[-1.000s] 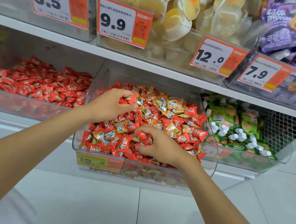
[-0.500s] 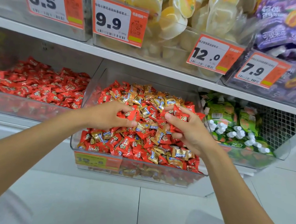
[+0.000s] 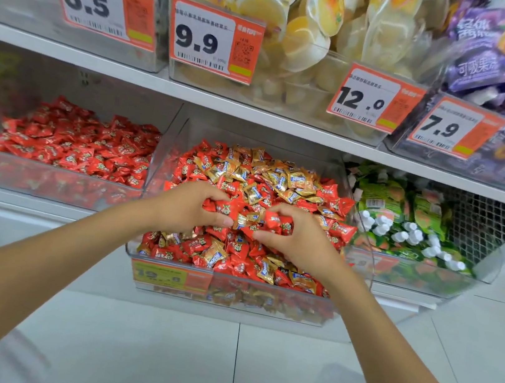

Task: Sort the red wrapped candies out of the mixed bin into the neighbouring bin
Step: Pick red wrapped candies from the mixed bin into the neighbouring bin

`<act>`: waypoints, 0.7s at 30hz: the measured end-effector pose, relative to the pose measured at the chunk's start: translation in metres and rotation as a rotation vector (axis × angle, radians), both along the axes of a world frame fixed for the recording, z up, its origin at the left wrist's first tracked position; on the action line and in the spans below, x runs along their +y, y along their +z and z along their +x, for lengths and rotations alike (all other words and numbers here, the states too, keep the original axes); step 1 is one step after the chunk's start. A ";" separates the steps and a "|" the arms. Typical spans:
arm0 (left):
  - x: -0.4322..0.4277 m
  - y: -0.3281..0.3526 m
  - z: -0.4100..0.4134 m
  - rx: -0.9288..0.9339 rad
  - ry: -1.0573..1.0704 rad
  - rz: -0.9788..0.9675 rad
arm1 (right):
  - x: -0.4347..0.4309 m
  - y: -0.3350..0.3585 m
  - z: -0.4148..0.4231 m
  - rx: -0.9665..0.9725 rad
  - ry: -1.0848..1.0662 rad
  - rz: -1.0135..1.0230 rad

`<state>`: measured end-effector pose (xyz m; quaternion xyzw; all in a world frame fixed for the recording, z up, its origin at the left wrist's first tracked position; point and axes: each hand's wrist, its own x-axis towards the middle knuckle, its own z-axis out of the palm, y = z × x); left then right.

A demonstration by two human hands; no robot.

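A clear mixed bin [image 3: 365, 237] on the lower shelf holds a heap of red wrapped candies [image 3: 237, 249] and gold wrapped candies [image 3: 282, 179]. The neighbouring bin [image 3: 49, 184] to its left holds only red candies [image 3: 81, 142]. Both my hands are over the middle of the mixed heap, close together. My left hand [image 3: 190, 206] grips red candies [image 3: 225, 208] between thumb and curled fingers. My right hand [image 3: 300, 234] grips a red candy [image 3: 279, 221] the same way. The two handfuls nearly touch.
To the right a clear bin [image 3: 490, 259] holds green pouches with white caps. The upper shelf [image 3: 193, 94] carries bins of yellow jelly cups and purple packs with orange price tags. White floor tiles lie below, with a shoe tip at the bottom.
My right hand came left and down from the heap's right side to meet the left hand at the middle. The left hand moved slightly right, still holding red candies.
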<state>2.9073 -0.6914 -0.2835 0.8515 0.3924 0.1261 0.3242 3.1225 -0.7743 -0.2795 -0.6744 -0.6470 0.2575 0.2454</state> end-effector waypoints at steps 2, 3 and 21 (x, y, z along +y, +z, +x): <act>0.003 0.003 -0.001 -0.101 0.067 0.063 | 0.002 -0.005 -0.008 -0.179 0.051 0.048; 0.003 0.004 -0.002 -0.152 0.080 0.071 | 0.004 -0.009 -0.013 -0.278 0.080 0.071; 0.002 0.017 -0.008 -0.251 0.175 0.120 | 0.004 0.010 -0.013 0.541 -0.134 -0.006</act>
